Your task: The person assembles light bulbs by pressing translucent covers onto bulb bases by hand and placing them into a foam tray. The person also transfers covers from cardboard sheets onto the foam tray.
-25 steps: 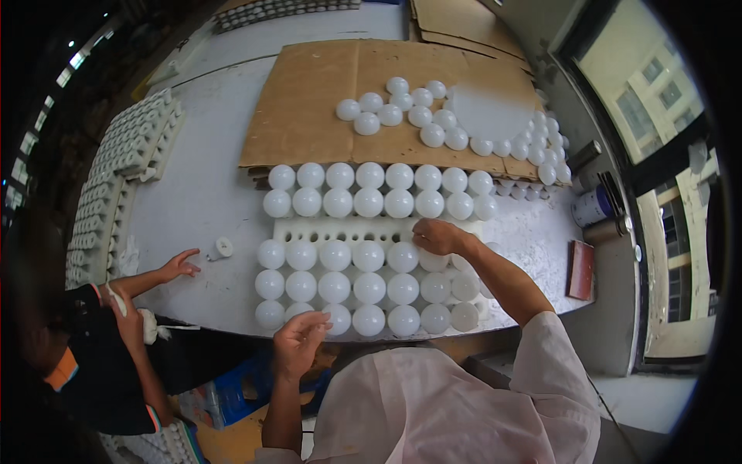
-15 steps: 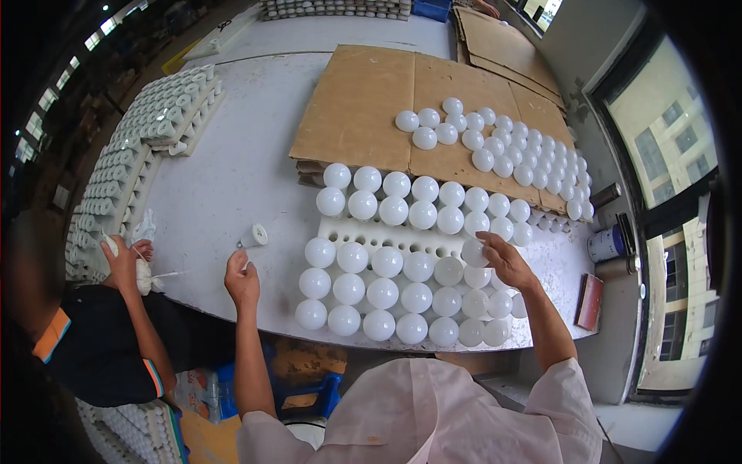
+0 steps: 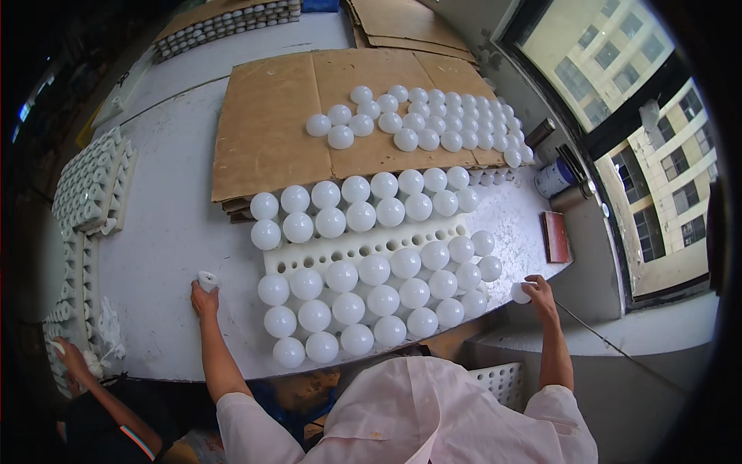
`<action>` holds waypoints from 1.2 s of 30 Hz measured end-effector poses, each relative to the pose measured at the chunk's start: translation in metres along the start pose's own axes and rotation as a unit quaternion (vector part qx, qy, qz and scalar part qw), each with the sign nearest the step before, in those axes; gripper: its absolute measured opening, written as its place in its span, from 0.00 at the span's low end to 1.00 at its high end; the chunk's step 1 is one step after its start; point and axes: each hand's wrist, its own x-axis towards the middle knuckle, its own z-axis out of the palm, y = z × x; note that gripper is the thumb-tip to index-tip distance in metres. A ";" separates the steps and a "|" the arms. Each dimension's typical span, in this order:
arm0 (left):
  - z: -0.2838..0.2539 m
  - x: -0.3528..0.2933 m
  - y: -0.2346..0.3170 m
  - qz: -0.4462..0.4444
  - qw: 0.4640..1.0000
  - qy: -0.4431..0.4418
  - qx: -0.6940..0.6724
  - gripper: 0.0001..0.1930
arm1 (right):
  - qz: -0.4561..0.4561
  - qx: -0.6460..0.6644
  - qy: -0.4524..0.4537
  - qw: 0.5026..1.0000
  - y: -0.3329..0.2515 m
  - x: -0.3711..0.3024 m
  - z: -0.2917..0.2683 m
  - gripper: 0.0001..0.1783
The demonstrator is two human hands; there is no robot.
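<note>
At the left of the table, my left hand [image 3: 205,301] is closed on a small white bulb housing [image 3: 207,281], its open end facing up. My right hand [image 3: 541,298] grips a white bulb globe [image 3: 521,293] past the table's right front edge, apart from the rows. Between my hands stands a white foam tray [image 3: 352,246] with round holes. Rows of glossy white bulb globes [image 3: 382,300] fill its near and far sides, and one row of holes shows bare.
More globes [image 3: 452,124] sit on a cardboard sheet [image 3: 270,116] behind the tray. Stacked trays of white housings [image 3: 89,182] line the left side. A co-worker's hand [image 3: 71,359] works at lower left. A red box [image 3: 555,237] and a can [image 3: 553,179] stand by the window.
My view has turned rightward. My right hand has moved from the tray's right end out past the table edge, holding a globe. My left hand now grips the housing with its end facing up.
</note>
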 end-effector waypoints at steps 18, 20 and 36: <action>-0.087 -0.185 0.054 0.019 0.822 0.038 -0.569 0.26 | -0.160 -0.319 0.073 0.931 0.102 0.119 0.084 0.26; -0.103 -0.212 0.078 0.016 0.778 -0.016 -0.628 0.28 | -0.146 -0.313 0.094 0.934 0.096 0.107 0.085 0.26; -0.076 -0.333 0.255 0.103 0.707 -0.468 -0.521 0.27 | -0.156 0.359 -0.196 0.899 -0.007 0.034 0.031 0.49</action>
